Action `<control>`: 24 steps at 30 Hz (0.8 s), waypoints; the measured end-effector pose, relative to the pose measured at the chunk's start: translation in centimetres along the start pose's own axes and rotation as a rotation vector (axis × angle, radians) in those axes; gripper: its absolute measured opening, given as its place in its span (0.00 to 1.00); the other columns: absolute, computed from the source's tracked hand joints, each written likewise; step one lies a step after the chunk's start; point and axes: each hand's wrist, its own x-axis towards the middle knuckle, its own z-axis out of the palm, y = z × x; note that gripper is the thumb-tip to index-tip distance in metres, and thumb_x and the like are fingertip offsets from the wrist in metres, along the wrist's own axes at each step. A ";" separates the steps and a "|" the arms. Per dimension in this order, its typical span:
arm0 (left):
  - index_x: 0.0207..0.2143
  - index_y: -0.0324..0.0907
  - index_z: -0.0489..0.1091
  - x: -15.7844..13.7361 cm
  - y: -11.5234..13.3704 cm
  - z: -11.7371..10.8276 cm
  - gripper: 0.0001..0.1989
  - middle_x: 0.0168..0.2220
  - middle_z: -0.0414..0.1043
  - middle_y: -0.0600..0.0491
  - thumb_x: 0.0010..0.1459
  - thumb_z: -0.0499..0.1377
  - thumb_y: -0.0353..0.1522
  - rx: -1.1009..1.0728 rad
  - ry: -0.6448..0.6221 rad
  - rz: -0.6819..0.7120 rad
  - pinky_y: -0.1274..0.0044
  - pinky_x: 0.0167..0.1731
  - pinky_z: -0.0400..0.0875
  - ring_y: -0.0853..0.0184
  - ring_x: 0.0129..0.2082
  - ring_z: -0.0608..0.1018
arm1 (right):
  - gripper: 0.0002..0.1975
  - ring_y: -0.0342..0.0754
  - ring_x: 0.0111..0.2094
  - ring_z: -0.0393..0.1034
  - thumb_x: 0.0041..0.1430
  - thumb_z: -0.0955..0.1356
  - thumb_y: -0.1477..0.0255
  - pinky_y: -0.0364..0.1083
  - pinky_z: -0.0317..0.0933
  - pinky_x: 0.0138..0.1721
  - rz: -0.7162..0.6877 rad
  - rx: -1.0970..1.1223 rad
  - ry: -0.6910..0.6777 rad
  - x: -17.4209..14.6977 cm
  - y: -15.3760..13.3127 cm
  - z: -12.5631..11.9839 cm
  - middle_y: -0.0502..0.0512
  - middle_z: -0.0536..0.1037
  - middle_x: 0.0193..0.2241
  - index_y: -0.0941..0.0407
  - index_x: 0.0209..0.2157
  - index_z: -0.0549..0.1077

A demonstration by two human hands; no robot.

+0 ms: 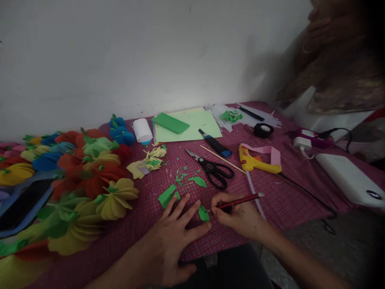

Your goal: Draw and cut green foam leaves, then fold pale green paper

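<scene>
My right hand (pixel 236 214) pinches a dark red pencil (pixel 237 201), its tip at a small green paper leaf (pixel 203 214). Fingers spread, my left hand (pixel 174 235) lies on the cloth, with its index fingertip at the leaf's left edge and its thumb just below the leaf. A folded green paper piece (pixel 168 196) sits beside the left fingertips. Another cut green leaf (pixel 199 182) and green scraps lie beyond the hands. Black-handled scissors (pixel 212 168) rest partly open farther off.
Colourful paper pumpkins (pixel 99 168) crowd the left side. A yellow glue gun (pixel 255 162) with its cord, a wooden stick (pixel 222 158), a box cutter (pixel 215 143) and a white power bank (pixel 350 178) lie rightward. Paper sheets (pixel 204 124) are by the wall; a person sits at the right.
</scene>
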 end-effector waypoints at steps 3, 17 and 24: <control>0.61 0.58 0.46 -0.1 0.0 -0.1 0.46 0.66 0.30 0.55 0.41 0.64 0.36 -0.002 0.001 0.011 0.50 0.56 0.31 0.45 0.63 0.38 | 0.05 0.40 0.24 0.61 0.49 0.63 0.79 0.39 0.56 0.25 -0.001 0.052 0.015 -0.2 -0.1 -0.1 0.46 0.67 0.21 0.57 0.25 0.68; 0.61 0.60 0.44 0.0 -0.1 0.2 0.48 0.66 0.28 0.55 0.40 0.64 0.35 0.002 -0.001 0.009 0.51 0.56 0.30 0.46 0.63 0.37 | 0.05 0.40 0.23 0.63 0.48 0.64 0.80 0.39 0.57 0.25 -0.040 -0.020 -0.048 -0.3 0.2 0.0 0.45 0.69 0.20 0.56 0.25 0.69; 0.61 0.59 0.45 0.0 -0.3 0.3 0.47 0.66 0.28 0.55 0.40 0.63 0.36 -0.002 0.005 0.013 0.49 0.56 0.31 0.44 0.63 0.38 | 0.03 0.41 0.23 0.63 0.48 0.64 0.78 0.39 0.58 0.24 -0.006 0.018 0.053 -0.3 -0.4 -0.1 0.46 0.68 0.20 0.56 0.25 0.68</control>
